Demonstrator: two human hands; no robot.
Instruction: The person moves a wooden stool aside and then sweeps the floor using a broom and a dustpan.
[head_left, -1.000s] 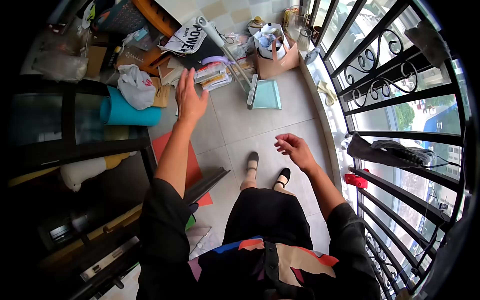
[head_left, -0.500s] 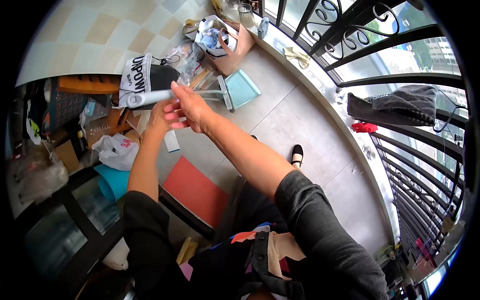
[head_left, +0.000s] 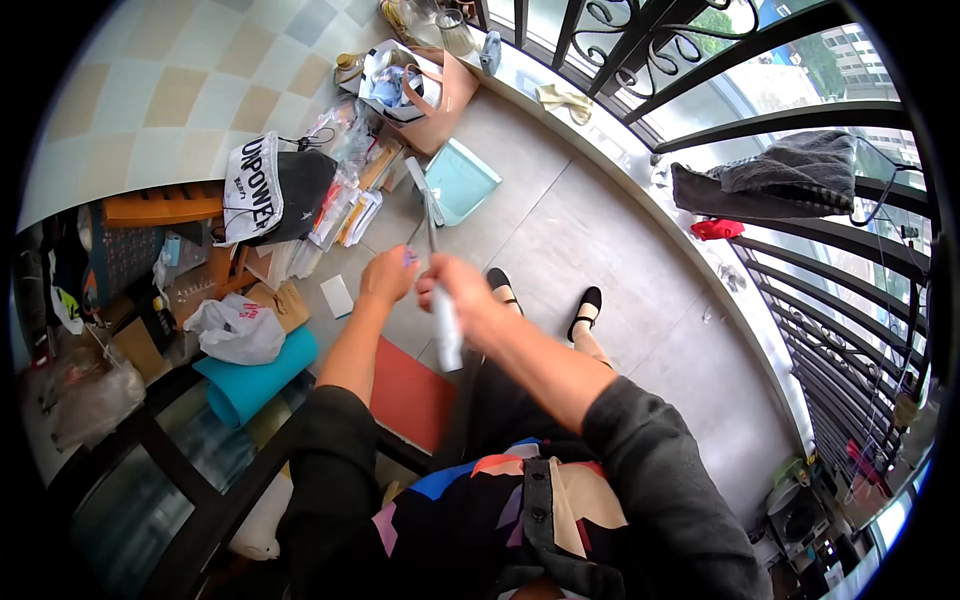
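Note:
My right hand (head_left: 458, 292) is wrapped around the pale grey handle of a squeegee-like tool (head_left: 448, 340), whose butt end points toward my body. Its thin metal rods and narrow crosswise head lie farther out, overlapping the edge of a pale teal tray (head_left: 468, 182) that looks like a dustpan on the floor. My left hand (head_left: 385, 275) is closed just left of the tool, close to the rods. A small purple spot shows at its fingers, but blur hides whether it grips a rod or something else.
Left lie a black-and-white bag (head_left: 255, 190), papers (head_left: 355, 215), a plastic bag (head_left: 238, 328) and a rolled teal mat (head_left: 262, 375). A red board (head_left: 410, 395) is near my legs. A pink tote (head_left: 450, 100) stands ahead. Right runs a ledge with railings (head_left: 770, 112) and a grey cloth (head_left: 785, 175).
The tool has swung from lying sideways to pointing away from me, its handle now nearer my body. My hands have come closer and separated, the right now wrapped around the handle.

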